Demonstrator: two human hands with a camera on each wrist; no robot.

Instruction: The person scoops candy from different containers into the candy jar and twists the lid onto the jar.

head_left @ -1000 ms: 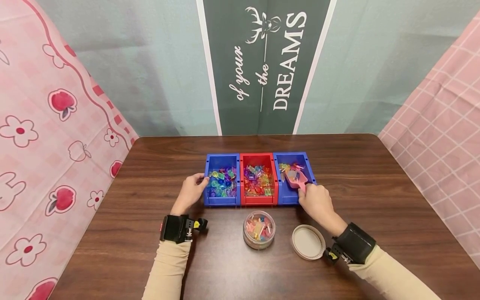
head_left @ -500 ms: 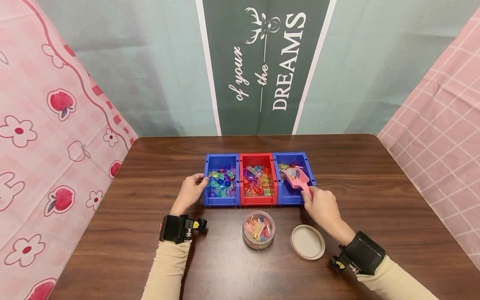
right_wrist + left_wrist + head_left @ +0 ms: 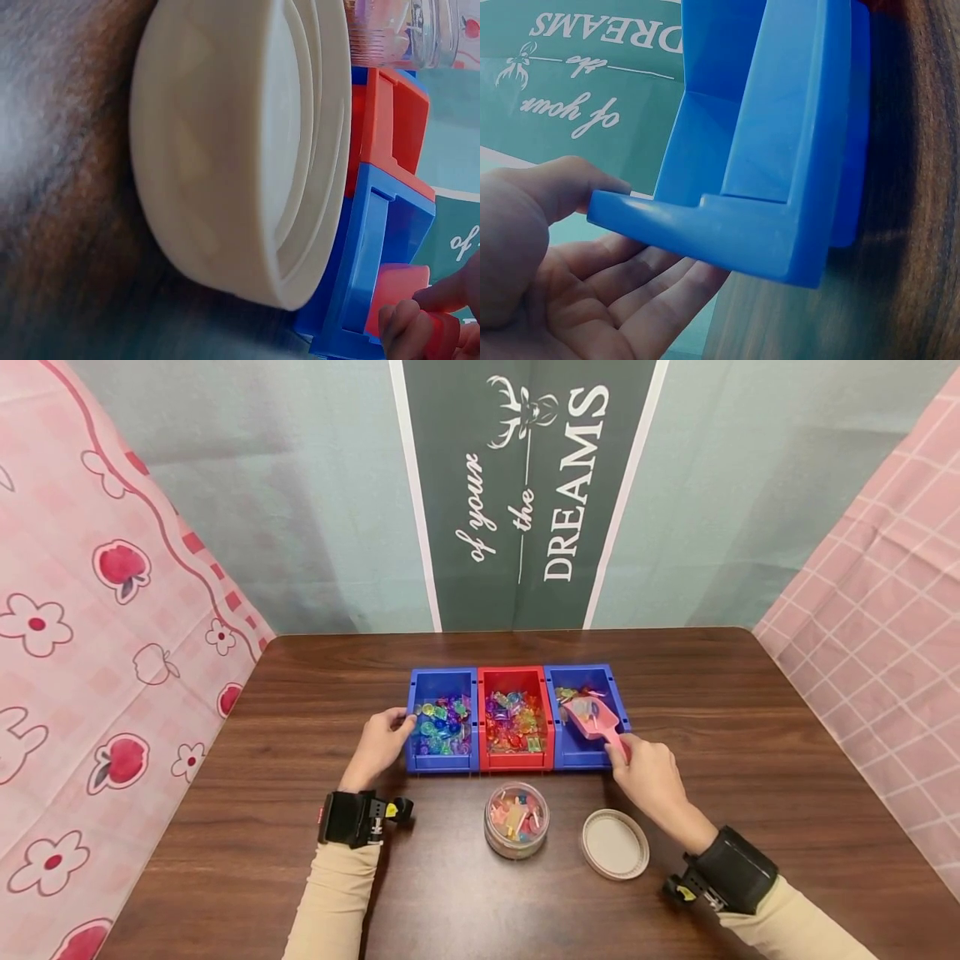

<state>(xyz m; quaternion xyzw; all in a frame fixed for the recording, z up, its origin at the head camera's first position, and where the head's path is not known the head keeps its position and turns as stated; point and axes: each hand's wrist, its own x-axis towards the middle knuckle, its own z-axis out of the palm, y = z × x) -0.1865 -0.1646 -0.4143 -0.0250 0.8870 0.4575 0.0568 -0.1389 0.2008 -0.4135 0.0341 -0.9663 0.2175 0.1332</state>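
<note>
My right hand [image 3: 654, 779] grips the handle of a pink scoop [image 3: 604, 727], which holds a few small translucent pieces over the right blue bin [image 3: 583, 761]. Part of that bin's contents shows behind the scoop. My left hand [image 3: 377, 749] pinches the side wall of the left blue bin [image 3: 442, 763], its thumb at the rim and fingers along the outside in the left wrist view. Colourful translucent beads [image 3: 444, 728] fill part of this bin. Between the two stands a red bin [image 3: 517, 762] with more mixed beads. In the right wrist view, fingers [image 3: 405, 330] curl around the scoop's handle.
A clear jar [image 3: 517, 843] of pastel pieces stands in front of the red bin. Right of it, a cream lid [image 3: 615, 845] lies on the wooden table [image 3: 450, 902]. Fabric backdrops [image 3: 330, 485] hang around the table's back and sides.
My right hand has moved slightly right and toward me, raising the scoop from the pieces in the right blue bin. The left hand has stayed on the left bin.
</note>
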